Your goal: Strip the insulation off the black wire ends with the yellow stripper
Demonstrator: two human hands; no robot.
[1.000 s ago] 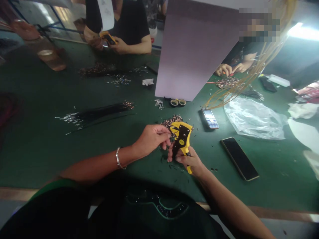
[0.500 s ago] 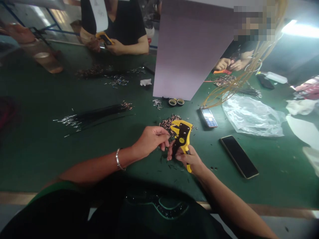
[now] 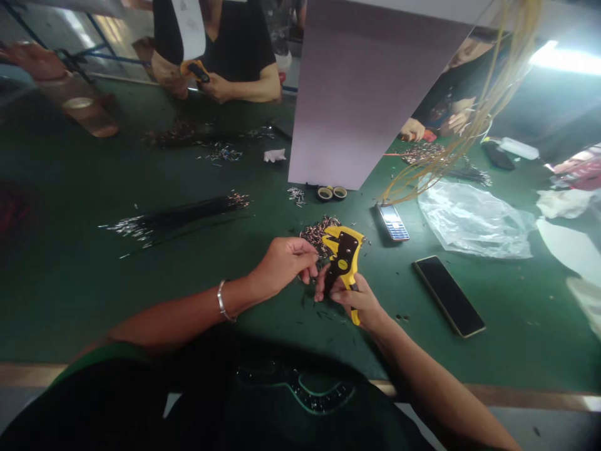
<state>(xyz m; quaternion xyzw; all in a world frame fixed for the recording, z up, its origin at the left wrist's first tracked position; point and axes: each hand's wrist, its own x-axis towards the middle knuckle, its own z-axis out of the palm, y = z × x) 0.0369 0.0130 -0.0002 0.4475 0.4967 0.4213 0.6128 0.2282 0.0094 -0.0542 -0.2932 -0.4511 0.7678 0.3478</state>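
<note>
My right hand (image 3: 354,299) is wrapped round the handles of a yellow and black wire stripper (image 3: 346,250), held upright with its jaws pointing left. Close by on its left, my left hand (image 3: 288,266) is closed in a pinch; whatever lies between its fingertips is too small to make out. Behind both hands sits a pile of small copper-tipped wire pieces (image 3: 319,233), partly covered by the tool and fingers. A bundle of black wires (image 3: 183,216) lies to the left, with silvery ends on one side and copper ends on the other.
A keypad phone (image 3: 394,222), a smartphone (image 3: 449,295) and a clear plastic bag (image 3: 474,216) lie to the right. A pale upright panel (image 3: 342,94) stands ahead, with two tape rolls (image 3: 332,193) at its foot. Co-workers sit opposite, one holding a yellow tool (image 3: 196,70).
My hands and the wire stripper stay practically where they were. On the far right, a co-worker's hands have shifted a little and moved apart.
</note>
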